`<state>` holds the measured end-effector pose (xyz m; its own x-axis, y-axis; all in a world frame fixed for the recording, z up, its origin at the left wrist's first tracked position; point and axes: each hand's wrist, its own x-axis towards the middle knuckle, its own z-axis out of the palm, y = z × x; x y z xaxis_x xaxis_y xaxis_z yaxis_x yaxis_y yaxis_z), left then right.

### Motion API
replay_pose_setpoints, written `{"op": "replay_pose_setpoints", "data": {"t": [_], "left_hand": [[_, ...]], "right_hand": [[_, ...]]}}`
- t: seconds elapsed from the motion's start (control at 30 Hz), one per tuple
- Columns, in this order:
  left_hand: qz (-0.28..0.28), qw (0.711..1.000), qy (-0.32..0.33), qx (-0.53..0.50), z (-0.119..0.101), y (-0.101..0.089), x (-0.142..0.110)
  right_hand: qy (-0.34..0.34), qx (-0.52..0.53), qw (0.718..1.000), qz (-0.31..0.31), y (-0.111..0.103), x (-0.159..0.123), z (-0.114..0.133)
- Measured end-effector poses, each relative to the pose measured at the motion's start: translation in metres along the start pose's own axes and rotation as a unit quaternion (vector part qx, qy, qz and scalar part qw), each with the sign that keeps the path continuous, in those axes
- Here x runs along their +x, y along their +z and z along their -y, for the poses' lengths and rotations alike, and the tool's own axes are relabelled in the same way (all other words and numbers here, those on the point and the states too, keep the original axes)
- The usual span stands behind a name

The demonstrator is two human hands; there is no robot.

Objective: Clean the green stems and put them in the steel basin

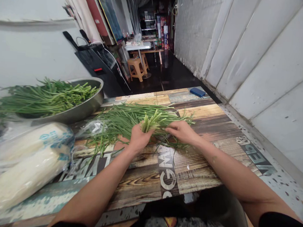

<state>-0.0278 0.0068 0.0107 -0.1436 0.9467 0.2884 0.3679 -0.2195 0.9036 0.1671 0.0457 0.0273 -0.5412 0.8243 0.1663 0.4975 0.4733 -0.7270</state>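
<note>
A loose pile of long green stalks (121, 120) lies across the middle of the patterned wooden table (189, 168). My left hand (138, 138) is closed round a small bunch of these stalks (151, 122), cut ends pointing up and away. My right hand (181, 131) rests on the pile just to the right, fingers curled down into the greens; what they grip is hidden.
A metal bowl (88, 105) heaped with more green stalks sits at the back left. A clear plastic bag of white produce (26, 165) lies at the left front. A blue object (197, 92) rests at the table's far edge. A white wall runs along the right.
</note>
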Motion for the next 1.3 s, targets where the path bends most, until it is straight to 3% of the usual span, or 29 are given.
{"op": "replay_pose_setpoints", "data": {"t": [0.1,0.2,0.3,0.43,0.53,0.63,0.73,0.83,0.93,1.03,1.17,1.23,1.3], "left_hand": [[0.003,1.000,0.013,-0.011,-0.002,0.001,-0.001],[-0.007,1.000,0.023,-0.020,-0.006,0.001,-0.002],[-0.029,0.999,0.023,-0.019,-0.010,0.000,-0.003],[-0.039,0.999,0.022,-0.013,-0.012,-0.001,-0.004],[-0.037,0.999,0.025,-0.011,-0.013,-0.002,-0.004],[-0.047,0.999,0.025,-0.003,-0.013,-0.002,-0.004],[-0.101,0.995,0.019,-0.002,-0.011,-0.002,-0.002],[-0.181,0.983,0.013,-0.023,-0.007,0.000,0.001],[-0.230,0.973,0.006,-0.024,-0.004,0.000,0.002],[-0.249,0.969,-0.012,-0.005,-0.004,-0.001,0.002],[-0.214,0.977,0.004,0.001,-0.004,-0.002,0.000],[-0.185,0.981,0.039,0.032,-0.004,-0.002,-0.003],[-0.121,0.981,0.122,0.090,-0.003,-0.002,-0.006]], "right_hand": [[-0.006,-0.035,0.999,0.002,0.002,0.000,0.000],[0.008,-0.149,0.988,0.031,0.007,-0.002,-0.003],[0.019,-0.229,0.973,0.008,0.013,-0.003,-0.006],[0.022,-0.243,0.967,-0.069,0.013,-0.003,-0.008],[-0.006,-0.251,0.967,-0.042,0.010,-0.001,-0.011],[-0.002,-0.171,0.985,-0.022,0.006,0.002,-0.014],[0.048,0.034,0.997,-0.056,-0.003,0.005,-0.017],[0.125,0.243,0.960,-0.063,-0.013,0.006,-0.018],[0.162,0.350,0.921,-0.061,-0.019,0.007,-0.018],[0.171,0.387,0.905,-0.055,-0.020,0.008,-0.017],[0.158,0.393,0.906,-0.029,-0.020,0.007,-0.015],[0.147,0.355,0.923,-0.028,-0.017,0.005,-0.012],[0.119,0.266,0.956,-0.028,-0.011,0.001,-0.007]]}}
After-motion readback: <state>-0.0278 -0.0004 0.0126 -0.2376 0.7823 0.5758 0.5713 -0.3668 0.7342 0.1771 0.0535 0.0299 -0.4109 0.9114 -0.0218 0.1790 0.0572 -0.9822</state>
